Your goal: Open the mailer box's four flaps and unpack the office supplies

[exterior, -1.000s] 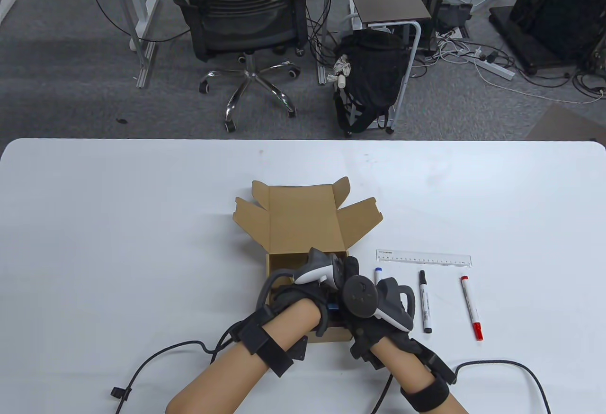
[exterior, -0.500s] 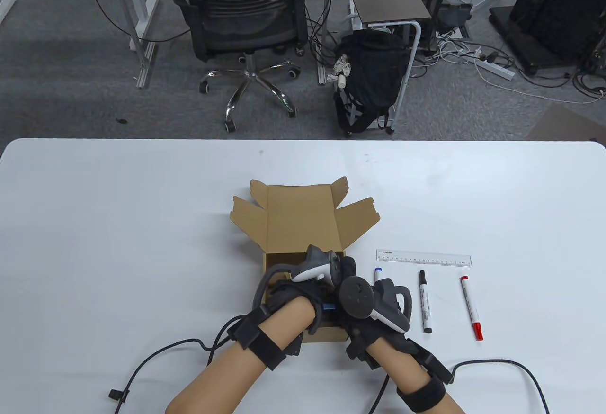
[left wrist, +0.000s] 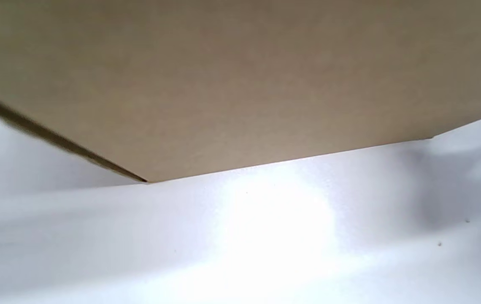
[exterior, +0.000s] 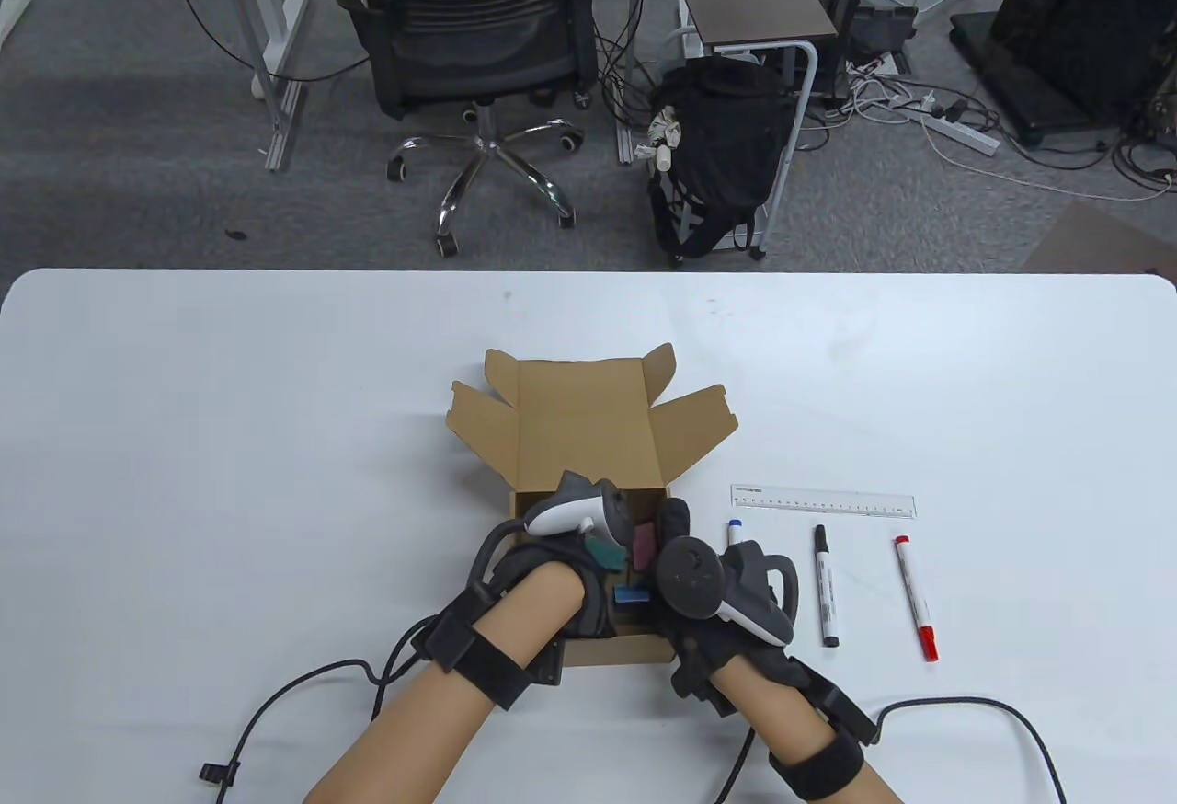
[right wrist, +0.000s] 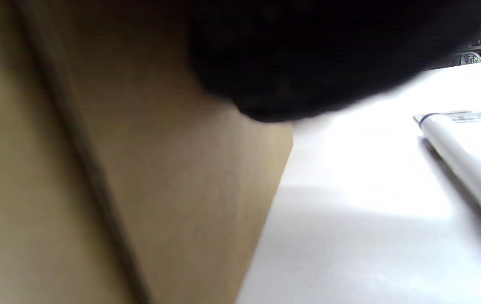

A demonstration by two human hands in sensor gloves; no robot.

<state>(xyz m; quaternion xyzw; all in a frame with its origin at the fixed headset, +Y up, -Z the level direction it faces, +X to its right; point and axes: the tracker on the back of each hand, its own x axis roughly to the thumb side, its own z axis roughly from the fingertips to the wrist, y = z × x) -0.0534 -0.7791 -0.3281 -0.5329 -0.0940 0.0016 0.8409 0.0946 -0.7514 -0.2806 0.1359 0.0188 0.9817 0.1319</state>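
The brown mailer box (exterior: 588, 427) stands open at the table's front middle, its flaps spread out. Inside show a teal piece (exterior: 607, 552), a maroon piece (exterior: 644, 546) and a blue piece (exterior: 633, 595). My left hand (exterior: 588, 565) sits over the box's left near part, its fingers hidden under the tracker. My right hand (exterior: 682, 539) holds the box's right wall, fingers curled over its edge. The left wrist view shows only the box's outer wall (left wrist: 240, 84) and table. The right wrist view shows the wall (right wrist: 160, 190) with a dark glove blur against it.
To the right of the box lie a clear ruler (exterior: 823, 502), a blue-capped marker (exterior: 736, 532) partly under my right hand, a black marker (exterior: 828, 588) and a red marker (exterior: 917, 599). Glove cables trail off the front edge. The blue marker (right wrist: 464, 156) shows in the right wrist view.
My left hand has drawn left and back from the box's middle, uncovering the teal and maroon pieces inside. My right hand has stayed at the right wall.
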